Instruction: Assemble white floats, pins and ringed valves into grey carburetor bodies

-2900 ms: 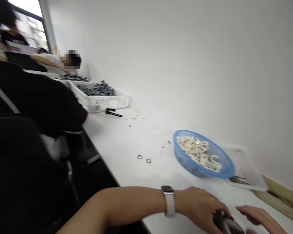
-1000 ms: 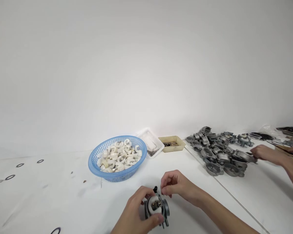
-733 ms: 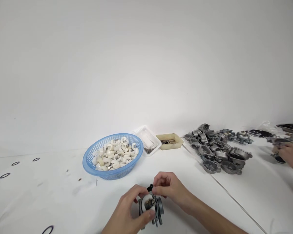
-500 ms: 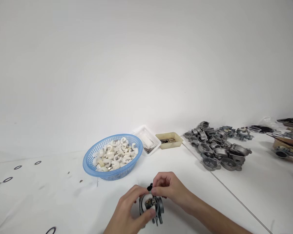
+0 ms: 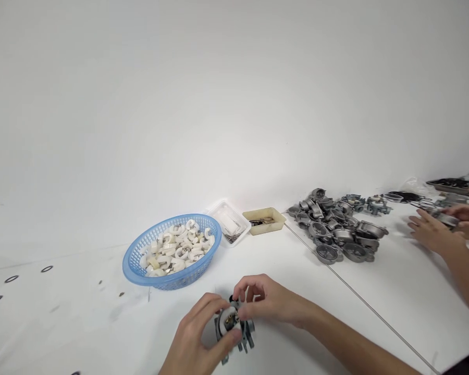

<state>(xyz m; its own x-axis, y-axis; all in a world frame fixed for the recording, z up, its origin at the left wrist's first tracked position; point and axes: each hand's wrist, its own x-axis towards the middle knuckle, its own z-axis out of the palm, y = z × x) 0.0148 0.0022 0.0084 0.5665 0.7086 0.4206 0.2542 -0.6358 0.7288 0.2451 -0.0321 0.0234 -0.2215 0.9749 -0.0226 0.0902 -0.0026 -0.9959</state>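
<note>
My left hand grips a small grey metal carburetor body at the near edge of the white table, its open round face turned up toward me. My right hand pinches something small at the top of that same body; the pinched piece is hidden by my fingers. A blue plastic basket full of several white C-shaped plastic floats stands just beyond my hands, to the left.
Behind the basket lie a clear tray of thin pins and a beige tray. A heap of grey metal carburetor parts lies to the right. Another person's hands work at the far right. Black O-rings lie at left.
The view swung from the co-workers at left to my own spot. In the last second my hands stayed on the carburetor body; the other person's hands came back into view at right.
</note>
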